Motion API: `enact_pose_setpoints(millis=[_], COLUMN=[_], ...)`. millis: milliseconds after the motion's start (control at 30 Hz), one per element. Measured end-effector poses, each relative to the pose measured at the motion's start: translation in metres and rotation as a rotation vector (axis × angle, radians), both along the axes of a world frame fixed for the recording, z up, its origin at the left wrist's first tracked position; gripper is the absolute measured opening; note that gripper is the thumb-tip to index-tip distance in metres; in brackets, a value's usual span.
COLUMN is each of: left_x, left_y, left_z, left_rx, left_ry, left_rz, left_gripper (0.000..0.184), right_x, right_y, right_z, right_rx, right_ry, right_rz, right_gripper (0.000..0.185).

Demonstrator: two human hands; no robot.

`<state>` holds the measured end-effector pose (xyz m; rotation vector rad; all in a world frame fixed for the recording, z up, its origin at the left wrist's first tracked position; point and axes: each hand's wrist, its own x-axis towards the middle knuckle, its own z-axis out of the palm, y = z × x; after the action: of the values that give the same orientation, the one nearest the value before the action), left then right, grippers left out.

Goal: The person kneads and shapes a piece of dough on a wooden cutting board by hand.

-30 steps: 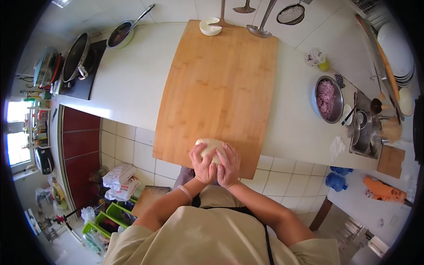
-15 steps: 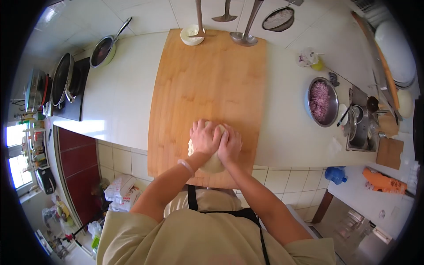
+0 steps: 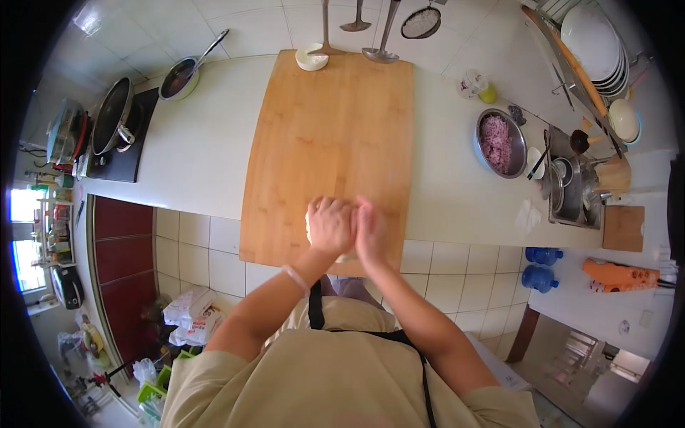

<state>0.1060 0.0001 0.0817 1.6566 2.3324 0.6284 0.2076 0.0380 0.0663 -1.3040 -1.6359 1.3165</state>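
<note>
Pale dough [image 3: 347,257] lies near the front edge of a wooden board [image 3: 328,135], mostly hidden under my hands. My left hand [image 3: 332,225] is closed over it, fingers curled and knuckles up; a sliver of dough shows along its left side. Tilted on edge and slightly blurred, my right hand [image 3: 369,234] presses in from the right against the dough and my left hand. A light bracelet [image 3: 296,280] circles my left wrist.
A small white bowl [image 3: 312,57] stands at the board's far edge, below hanging ladles [image 3: 382,54] and a strainer [image 3: 421,23]. Right: a metal bowl of chopped purple food [image 3: 497,145] and a sink [image 3: 574,203]. Left: a pan [image 3: 113,118] on the stove and a pot [image 3: 178,80].
My right hand has turned up onto its edge and shifted slightly left, closer to my left hand. Less dough shows between my wrists. The camera view has shifted a little.
</note>
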Motion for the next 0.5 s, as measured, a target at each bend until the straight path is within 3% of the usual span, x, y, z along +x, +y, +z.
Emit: enact_pose_setpoints(millis=[33, 100, 167, 200, 367, 500], left_x=[0.01, 0.032, 0.046, 0.052, 0.043, 0.02], left_y=[-0.012, -0.033, -0.043, -0.046, -0.013, 0.031], left_z=[-0.003, -0.013, -0.027, -0.032, -0.054, -0.058], left_rx=[0.089, 0.079, 0.3, 0.285, 0.244, 0.205], left_ry=[0.045, 0.044, 0.149, 0.146, 0.2, 0.08], left_rz=[-0.012, -0.001, 0.085, 0.087, 0.029, 0.017], left_gripper=[0.027, 0.028, 0.033, 0.033, 0.044, 0.04], right_x=[0.003, 0.014, 0.028, 0.034, 0.03, 0.011], right_y=[-0.016, -0.033, -0.036, -0.036, 0.003, 0.045], right_z=[-0.003, -0.001, -0.006, -0.008, -0.029, -0.035], right_rx=[0.026, 0.347, 0.438, 0.48, 0.492, 0.421], right_ry=[0.01, -0.141, -0.085, -0.054, -0.053, -0.088], right_rz=[0.077, 0.12, 0.19, 0.226, 0.233, 0.244], right_gripper=[0.038, 0.039, 0.041, 0.043, 0.044, 0.043])
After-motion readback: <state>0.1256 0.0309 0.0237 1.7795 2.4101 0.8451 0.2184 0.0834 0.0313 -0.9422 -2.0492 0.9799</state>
